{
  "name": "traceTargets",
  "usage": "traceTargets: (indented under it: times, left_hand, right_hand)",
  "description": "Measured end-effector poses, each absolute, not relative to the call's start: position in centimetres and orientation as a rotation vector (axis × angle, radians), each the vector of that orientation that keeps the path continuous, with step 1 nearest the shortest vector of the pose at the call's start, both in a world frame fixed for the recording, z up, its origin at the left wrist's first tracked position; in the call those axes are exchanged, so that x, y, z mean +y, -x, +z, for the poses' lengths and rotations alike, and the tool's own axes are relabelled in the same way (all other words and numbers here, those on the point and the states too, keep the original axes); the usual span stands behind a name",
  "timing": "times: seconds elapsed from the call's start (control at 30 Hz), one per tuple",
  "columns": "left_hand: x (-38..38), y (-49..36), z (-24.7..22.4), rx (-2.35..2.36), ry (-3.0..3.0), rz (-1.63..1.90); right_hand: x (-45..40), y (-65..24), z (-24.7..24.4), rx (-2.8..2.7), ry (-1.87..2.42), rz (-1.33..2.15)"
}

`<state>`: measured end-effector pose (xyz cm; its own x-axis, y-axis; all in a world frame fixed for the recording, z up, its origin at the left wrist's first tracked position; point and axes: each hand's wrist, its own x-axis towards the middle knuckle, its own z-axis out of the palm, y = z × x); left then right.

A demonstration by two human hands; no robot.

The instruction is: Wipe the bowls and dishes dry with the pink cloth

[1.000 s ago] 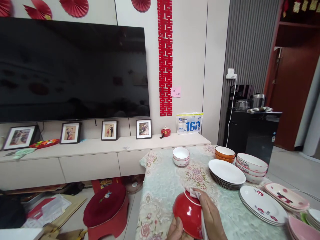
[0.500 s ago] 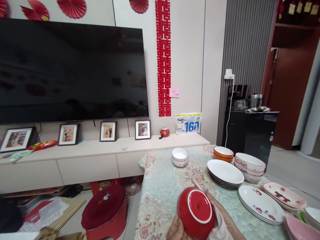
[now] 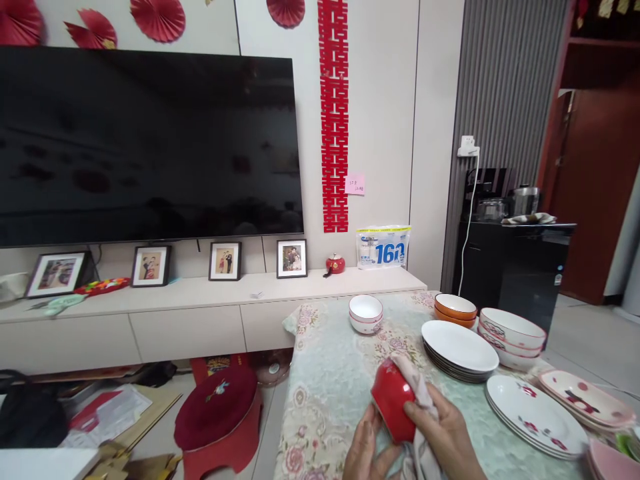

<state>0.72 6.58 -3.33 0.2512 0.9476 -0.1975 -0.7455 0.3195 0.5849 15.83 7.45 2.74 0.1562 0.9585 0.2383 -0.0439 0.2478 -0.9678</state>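
A glossy red bowl (image 3: 393,400) is held on its side above the near part of the table, its wall facing me. My left hand (image 3: 367,443) grips its lower left edge from below. On the right, my right hand (image 3: 445,427) is closed on a pale pinkish cloth (image 3: 423,407), with the thumb lying on the red wall. The cloth runs over the bowl's right rim and hangs down beneath it. Part of the bowl's far side is hidden by the cloth and fingers.
On the flowered tablecloth (image 3: 320,373) stand small white bowls (image 3: 366,313), orange bowls (image 3: 455,308), white plates (image 3: 460,347), larger bowls (image 3: 513,333), flowered plates (image 3: 535,417) and oblong dishes (image 3: 587,400). A red stool (image 3: 217,413) is at the left. Behind is a low cabinet (image 3: 190,327).
The bowl has turned from showing its round base to showing its side. My right hand has moved with the cloth around the rim. The view has shifted slightly left.
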Motion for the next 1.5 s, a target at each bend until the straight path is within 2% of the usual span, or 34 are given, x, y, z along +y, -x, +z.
traceTargets:
  times: [0.1, 0.27, 0.57, 0.7, 0.83, 0.97, 1.17, 1.23, 1.4, 1.5]
  left_hand:
    - [5.8, -0.9, -2.7, 0.552, -0.38, 1.197]
    - [4.9, -0.9, -1.8, 0.562, -0.335, 1.225]
    - [5.6, -1.2, -1.2, 0.649, -0.394, 1.3]
    - [5.4, -1.5, -1.0, 0.644, -0.436, 1.308]
    - [5.5, -1.7, -0.8, 0.605, -0.436, 1.335]
    - [5.9, -1.8, -1.4, 0.584, -0.408, 1.348]
    - [6.7, -1.9, -2.8, 0.649, -0.589, 1.392]
    - [6.7, -2.2, -2.9, 0.64, -0.626, 1.394]
    - [5.6, -2.3, -1.6, 0.56, -0.518, 1.395]
    - [5.0, -1.7, -0.6, 0.623, -0.42, 1.247]
  right_hand:
    - [7.6, -15.0, 1.4, -1.527, 1.107, 0.775]
    - [6.9, -13.5, 1.5, -1.878, 0.984, 0.891]
    - [5.4, -13.7, 5.0, -1.876, 0.881, 1.141]
    - [5.3, -13.7, 4.8, -1.851, 0.874, 1.181]
    - [5.9, -14.0, 3.6, -1.725, 1.015, 0.967]
    - [6.5, -15.6, 3.2, -1.283, 1.178, 0.689]
    - [6.6, -17.6, 4.5, -0.7, 1.274, 0.625]
    - [6.5, -17.3, 4.4, -0.75, 1.271, 0.596]
    - [6.4, -16.1, 3.2, -1.512, 1.054, 0.336]
    - [6.3, -15.8, 2.9, -1.626, 1.068, 0.215]
